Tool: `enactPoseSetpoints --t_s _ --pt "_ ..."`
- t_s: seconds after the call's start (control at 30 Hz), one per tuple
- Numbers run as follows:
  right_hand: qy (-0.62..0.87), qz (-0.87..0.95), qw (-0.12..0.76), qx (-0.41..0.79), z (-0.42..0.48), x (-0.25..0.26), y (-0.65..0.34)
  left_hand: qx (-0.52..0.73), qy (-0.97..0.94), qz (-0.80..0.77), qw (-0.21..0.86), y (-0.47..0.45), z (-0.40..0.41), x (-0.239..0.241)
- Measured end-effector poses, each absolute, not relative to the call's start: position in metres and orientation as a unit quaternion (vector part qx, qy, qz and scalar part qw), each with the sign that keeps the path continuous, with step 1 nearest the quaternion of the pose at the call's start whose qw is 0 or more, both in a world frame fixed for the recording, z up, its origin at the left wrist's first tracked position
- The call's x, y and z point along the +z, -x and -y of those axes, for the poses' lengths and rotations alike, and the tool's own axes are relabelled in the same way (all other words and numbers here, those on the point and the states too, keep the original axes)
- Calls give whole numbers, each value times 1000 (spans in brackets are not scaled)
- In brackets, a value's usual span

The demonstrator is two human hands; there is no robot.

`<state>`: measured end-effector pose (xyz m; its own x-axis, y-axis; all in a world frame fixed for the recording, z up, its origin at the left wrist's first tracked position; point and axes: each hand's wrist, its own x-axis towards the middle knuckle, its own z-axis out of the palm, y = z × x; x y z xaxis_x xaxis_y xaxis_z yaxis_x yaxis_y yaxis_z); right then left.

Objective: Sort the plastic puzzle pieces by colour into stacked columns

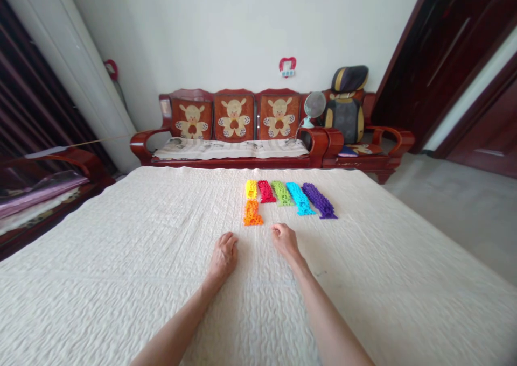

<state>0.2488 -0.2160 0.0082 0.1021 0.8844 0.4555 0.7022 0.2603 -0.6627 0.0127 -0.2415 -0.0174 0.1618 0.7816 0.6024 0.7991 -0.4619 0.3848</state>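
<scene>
My left hand (225, 253) rests on the white quilted cover, its fingers curled in and nothing visible in them. To its right, my right hand (285, 239) is closed in a loose fist, with no object showing. Just beyond both hands lie knobbly, perforated coloured strips of small pieces. An orange strip (253, 213) is nearest, below a short yellow strip (251, 189). Rightward in a row follow a red strip (266, 191), a green strip (281, 193), a light-blue strip (300, 198) and a purple strip (319, 201). Neither hand touches them.
The quilted cover (121, 247) spreads over a wide flat surface. Behind it stands a wooden sofa (234, 162) with bear-patterned cushions. A small fan (315, 105) and a chair with a massage pad (344, 119) are at the back right. Another wooden seat (86, 164) is at left.
</scene>
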Motion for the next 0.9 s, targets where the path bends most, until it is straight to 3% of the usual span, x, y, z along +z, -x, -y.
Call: enactPoseSetpoints --t_s 0.37,0.6,0.9 --pt "587 618 516 85 162 -5 -234 -409 742 526 -71 -6 239 -20" --pt "580 606 531 119 164 -7 -236 -351 788 464 -200 -20 153 21" --pt "538 745 362 157 157 6 -219 -312 800 429 -280 -35 75 24"
